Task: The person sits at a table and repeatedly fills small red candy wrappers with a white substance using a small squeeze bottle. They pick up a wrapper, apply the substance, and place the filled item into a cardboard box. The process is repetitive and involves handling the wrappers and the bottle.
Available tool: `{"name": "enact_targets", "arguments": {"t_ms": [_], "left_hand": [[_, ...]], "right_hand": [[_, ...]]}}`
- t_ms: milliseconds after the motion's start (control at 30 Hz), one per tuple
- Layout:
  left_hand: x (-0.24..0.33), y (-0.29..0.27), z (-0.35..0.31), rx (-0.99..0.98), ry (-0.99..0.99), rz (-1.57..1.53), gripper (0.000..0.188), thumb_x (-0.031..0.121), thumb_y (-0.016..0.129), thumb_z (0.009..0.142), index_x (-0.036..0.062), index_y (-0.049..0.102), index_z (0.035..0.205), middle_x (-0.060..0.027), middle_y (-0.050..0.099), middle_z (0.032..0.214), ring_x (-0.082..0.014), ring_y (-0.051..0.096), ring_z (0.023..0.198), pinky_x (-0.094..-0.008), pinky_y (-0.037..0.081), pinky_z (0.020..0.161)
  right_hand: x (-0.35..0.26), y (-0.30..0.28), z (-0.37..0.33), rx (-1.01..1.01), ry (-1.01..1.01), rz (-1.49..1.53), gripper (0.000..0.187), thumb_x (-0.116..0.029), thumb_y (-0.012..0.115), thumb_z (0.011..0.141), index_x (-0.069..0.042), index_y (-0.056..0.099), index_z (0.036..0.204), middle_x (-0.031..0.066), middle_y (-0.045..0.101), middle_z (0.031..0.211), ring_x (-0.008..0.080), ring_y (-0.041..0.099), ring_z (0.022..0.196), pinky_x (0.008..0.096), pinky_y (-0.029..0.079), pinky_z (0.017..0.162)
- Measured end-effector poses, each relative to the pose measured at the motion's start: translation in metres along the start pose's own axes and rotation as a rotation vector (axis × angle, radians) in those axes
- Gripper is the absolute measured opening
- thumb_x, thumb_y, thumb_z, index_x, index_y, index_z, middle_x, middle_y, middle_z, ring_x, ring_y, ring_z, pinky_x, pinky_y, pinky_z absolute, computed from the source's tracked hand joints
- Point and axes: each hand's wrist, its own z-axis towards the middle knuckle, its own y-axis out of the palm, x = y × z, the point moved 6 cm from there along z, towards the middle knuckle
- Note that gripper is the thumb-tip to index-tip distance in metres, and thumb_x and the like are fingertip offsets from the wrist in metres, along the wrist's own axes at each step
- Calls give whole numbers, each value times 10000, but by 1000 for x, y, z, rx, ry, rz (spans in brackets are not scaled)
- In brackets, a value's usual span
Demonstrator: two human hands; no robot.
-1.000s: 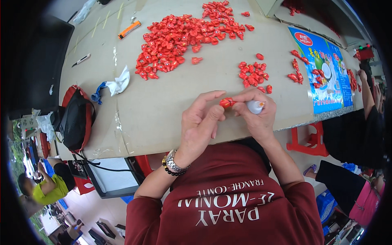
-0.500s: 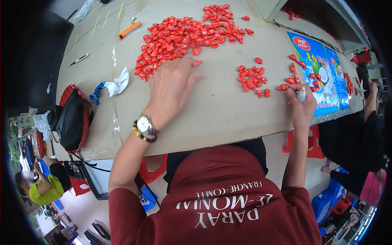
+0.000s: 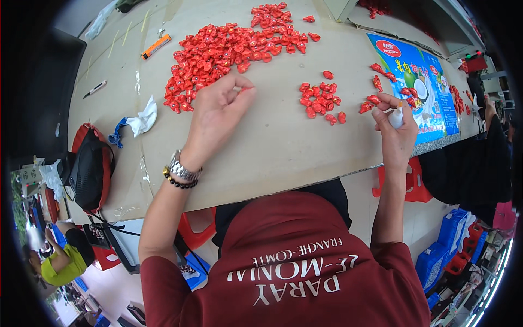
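A big pile of small glossy red plastic pieces is spread over the far left part of the table. At its near edge my left hand is closed, thumb against curled fingers, with a bit of a red piece showing at the fingertips. My right hand grips a small white bottle with an orange-yellow tip. Just beside its fingertips lie joined red pieces. Between my hands is a smaller cluster of red pieces, with a few loose ones around it.
A blue printed sheet at the right bears more red pieces. An orange cutter-like tool, a pen, crumpled white tissue and a black-and-red bag lie left. A grey cabinet stands at the back.
My left hand has turned and curled its fingers closed, drawing a red piece in from the pile's edge. My right hand has tilted the bottle so its tip shows. The whole view has shifted slightly.
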Motion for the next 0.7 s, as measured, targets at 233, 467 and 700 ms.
{"name": "enact_targets", "arguments": {"t_ms": [233, 467, 700], "left_hand": [[-1, 21, -38, -69, -352, -814, 171, 160, 558, 932, 60, 573, 1069, -25, 604, 789, -4, 404, 476, -162, 268, 382], [-10, 37, -54, -57, -356, -976, 193, 178, 573, 942, 44, 560, 1080, -50, 616, 829, -49, 456, 484, -174, 295, 371], [1, 41, -50, -30, -307, -987, 224, 117, 583, 928, 36, 531, 1130, -49, 609, 851, -48, 477, 502, -179, 334, 391]], "right_hand": [[-32, 39, -24, -273, 15, 366, 316, 104, 656, 744, -32, 655, 1029, 19, 567, 911, 80, 562, 776, 206, 483, 662], [-33, 63, -37, -465, 142, 465, 401, 115, 622, 718, -44, 604, 1085, 44, 561, 1015, 108, 553, 919, 251, 462, 811], [-44, 63, -37, -525, 66, 683, 361, 102, 502, 780, -24, 464, 1116, 79, 482, 1126, 129, 568, 926, 267, 463, 810]]}}
